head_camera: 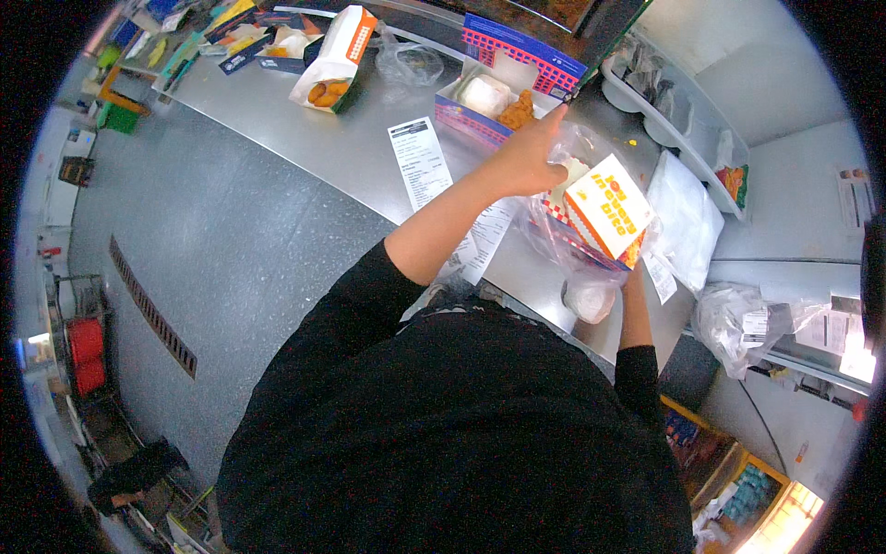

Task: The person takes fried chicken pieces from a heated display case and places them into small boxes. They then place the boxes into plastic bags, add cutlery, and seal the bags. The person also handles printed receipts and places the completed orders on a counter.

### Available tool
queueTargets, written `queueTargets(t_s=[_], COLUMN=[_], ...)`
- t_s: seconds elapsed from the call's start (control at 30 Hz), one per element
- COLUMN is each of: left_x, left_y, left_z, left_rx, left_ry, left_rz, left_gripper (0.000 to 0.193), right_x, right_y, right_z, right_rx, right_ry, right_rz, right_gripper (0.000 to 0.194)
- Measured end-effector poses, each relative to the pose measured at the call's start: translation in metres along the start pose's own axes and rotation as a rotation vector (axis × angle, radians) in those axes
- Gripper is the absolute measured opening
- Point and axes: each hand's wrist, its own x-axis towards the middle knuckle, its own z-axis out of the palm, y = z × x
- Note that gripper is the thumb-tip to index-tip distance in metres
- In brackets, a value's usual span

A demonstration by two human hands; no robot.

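Observation:
My left hand (531, 163) reaches across the steel counter, forefinger stretched towards a corner of an open meal box (471, 131). In that box lie a piece of fried chicken (518, 111) and a white wrapped bundle (486, 95). Below the hand, a clear plastic bag (543, 232) surrounds stacked food cartons; the top carton (612, 208) is white and orange and bears writing. Whether my left fingers pinch the bag cannot be told. My right hand (633, 278) is mostly hidden behind the cartons' near end. A white wrapped bundle (590, 299) hangs at the bag's lower side.
Receipts (422, 163) lie on the steel counter (277, 131). A paper carton of nuggets (336, 69), a crumpled plastic bag (408, 62) and food boxes (287, 48) stand further left. White plastic packaging (685, 215) and a wall bin (692, 118) are at the right.

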Motion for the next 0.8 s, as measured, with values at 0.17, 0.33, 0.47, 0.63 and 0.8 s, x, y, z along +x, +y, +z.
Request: queueTargets(t_s=[0.17,0.33,0.47,0.63,0.8], left_x=[-0.006,-0.062,-0.099,-0.099,-0.113], left_y=[-0.033,-0.13,-0.168,-0.151,-0.053], left_z=[-0.006,-0.064,-0.031,-0.044,-0.078], left_rx=[-0.162,0.329,0.698,0.317,-0.627], left_ry=[0.101,0.455,0.182,0.316,0.35], left_rz=[0.03,-0.738,-0.974,-0.73,-0.423], left_gripper=[0.071,0.069,0.072,0.058,0.046], right_x=[0.018,-0.009,-0.068,-0.13,-0.139], right_y=[0.034,0.015,-0.067,-0.185,-0.285], right_z=[-0.002,-0.052,-0.101,-0.089,-0.006], right_rx=[-0.259,0.01,0.616,0.644,0.208], right_ry=[-0.108,0.022,0.643,0.387,-0.244], right_rz=[0.013,0.106,0.06,-0.305,-0.967], right_gripper=[0.045,0.045,0.039,0.03,0.027])
